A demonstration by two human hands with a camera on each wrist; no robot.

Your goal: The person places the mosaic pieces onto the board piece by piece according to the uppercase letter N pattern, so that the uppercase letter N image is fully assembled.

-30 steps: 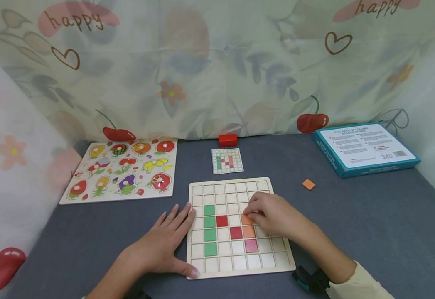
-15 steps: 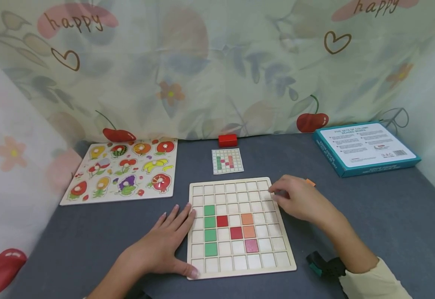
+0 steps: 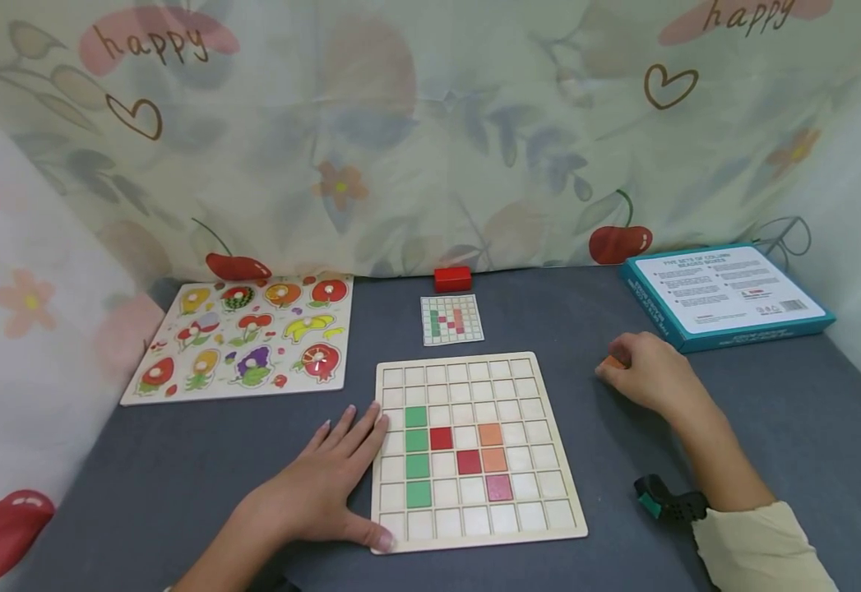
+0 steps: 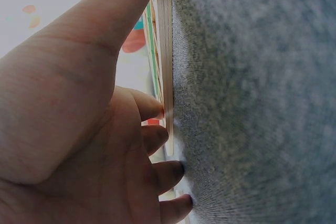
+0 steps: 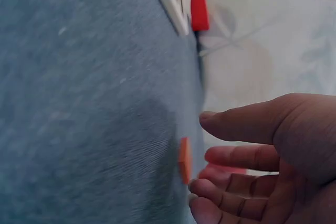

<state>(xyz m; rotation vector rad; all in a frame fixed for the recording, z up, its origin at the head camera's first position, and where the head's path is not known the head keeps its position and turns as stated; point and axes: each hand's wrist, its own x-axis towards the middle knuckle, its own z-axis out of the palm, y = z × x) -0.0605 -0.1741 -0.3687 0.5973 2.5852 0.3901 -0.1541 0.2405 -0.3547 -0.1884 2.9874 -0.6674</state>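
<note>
A wooden grid board lies in front of me in the head view. Set in its cells are several green tiles, two red tiles, two orange tiles and a pink tile. My left hand rests at the board's left edge, fingers spread, thumb at the near corner. Off to the right, my right hand is over a loose orange tile, which lies on the table. Thumb and fingers stand apart there, fingertips right beside the tile in the right wrist view.
A small pattern card lies beyond the board, with a red block behind it. On the left is a fruit puzzle board. A teal and white box sits at the back right, near my right hand. A printed curtain closes off the back.
My right hand has left an orange tile in the grid and moved right, to the loose orange tile. The left hand has stayed at the board's edge.
</note>
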